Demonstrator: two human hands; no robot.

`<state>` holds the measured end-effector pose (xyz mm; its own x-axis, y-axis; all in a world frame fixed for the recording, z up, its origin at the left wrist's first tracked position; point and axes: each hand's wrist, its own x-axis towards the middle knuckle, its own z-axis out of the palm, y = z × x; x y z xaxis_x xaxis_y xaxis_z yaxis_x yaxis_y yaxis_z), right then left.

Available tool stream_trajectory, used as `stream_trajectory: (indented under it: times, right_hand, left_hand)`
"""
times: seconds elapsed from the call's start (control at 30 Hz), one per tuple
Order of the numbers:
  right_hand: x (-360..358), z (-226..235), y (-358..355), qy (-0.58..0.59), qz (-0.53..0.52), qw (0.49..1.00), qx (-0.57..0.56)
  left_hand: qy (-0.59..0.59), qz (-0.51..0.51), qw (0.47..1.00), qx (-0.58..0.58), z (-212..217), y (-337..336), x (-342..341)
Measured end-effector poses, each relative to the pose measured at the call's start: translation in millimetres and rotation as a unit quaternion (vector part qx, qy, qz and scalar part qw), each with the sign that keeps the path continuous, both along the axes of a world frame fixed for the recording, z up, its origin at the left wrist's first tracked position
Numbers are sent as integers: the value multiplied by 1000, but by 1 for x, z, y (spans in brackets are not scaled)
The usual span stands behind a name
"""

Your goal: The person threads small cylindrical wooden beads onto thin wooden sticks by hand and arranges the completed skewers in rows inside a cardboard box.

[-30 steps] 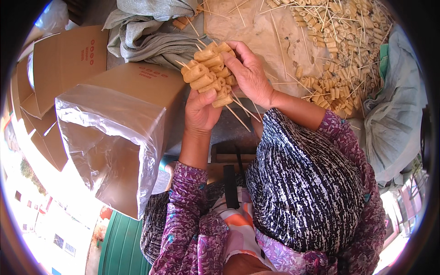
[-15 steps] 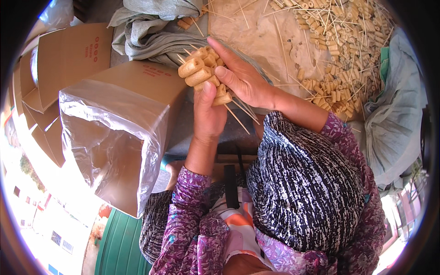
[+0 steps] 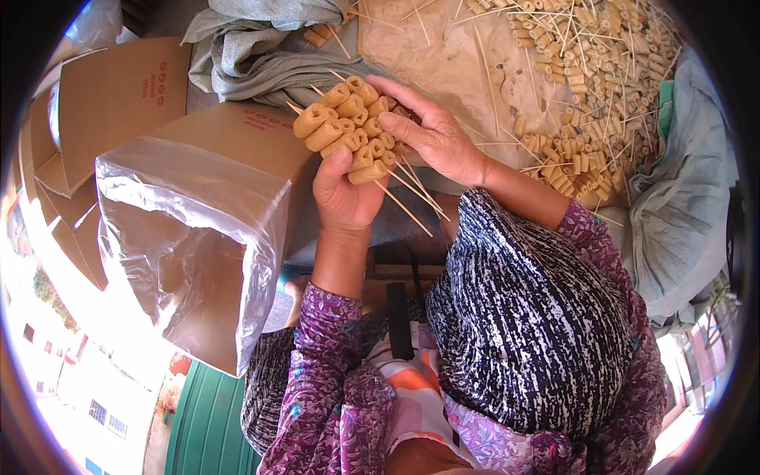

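Between my two hands is a bundle of skewers point(image 3: 346, 127) threaded with short, hollow, tan rolls. Pale stick ends poke out at its upper left, and longer bare sticks slant down to the lower right. My left hand point(image 3: 348, 190) grips the bundle from below, its thumb pressed up against the rolls. On the right side of the bundle, my right hand point(image 3: 431, 134) is wrapped round it, thumb on the near face and index finger along the far edge. The palm sides of both hands are hidden by the rolls.
A cardboard box point(image 3: 229, 127) lined with clear plastic point(image 3: 194, 178) stands at the left, open toward me. Other cardboard point(image 3: 119, 103) lies behind it. Loose rolls and sticks point(image 3: 586, 103) cover the sheet point(image 3: 443, 55) at the far right. Grey-green sacking point(image 3: 269, 75) is bunched beyond my hands.
The bundle has shifted slightly left and turned, so more rolls and their hollow ends face up. My left hand has moved a little left and down; both hands keep their hold.
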<state>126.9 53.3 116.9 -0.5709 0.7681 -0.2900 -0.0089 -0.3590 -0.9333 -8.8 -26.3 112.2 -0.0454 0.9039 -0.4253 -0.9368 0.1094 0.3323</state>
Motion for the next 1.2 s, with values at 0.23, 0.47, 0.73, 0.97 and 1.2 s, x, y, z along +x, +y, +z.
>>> stream_trajectory:
  times: [0.23,0.47,0.73,0.97,1.2]
  right_hand:
    - [-2,-4,-3,-39,-61,997,-9]
    - [-7,-9,-6,-33,-128,991,31]
    - [-2,-13,-5,10,-151,987,-45]
    - [3,-18,4,-3,-155,987,36]
    - [2,-19,-5,19,-62,995,-79]
  left_hand:
    - [167,-35,985,15,12,11,7]
    - [126,-36,991,13,18,8,2]
    - [151,-46,987,-3,20,8,7]
    - [96,-24,995,12,12,5,0]
    - [144,-20,989,16,16,6,4]
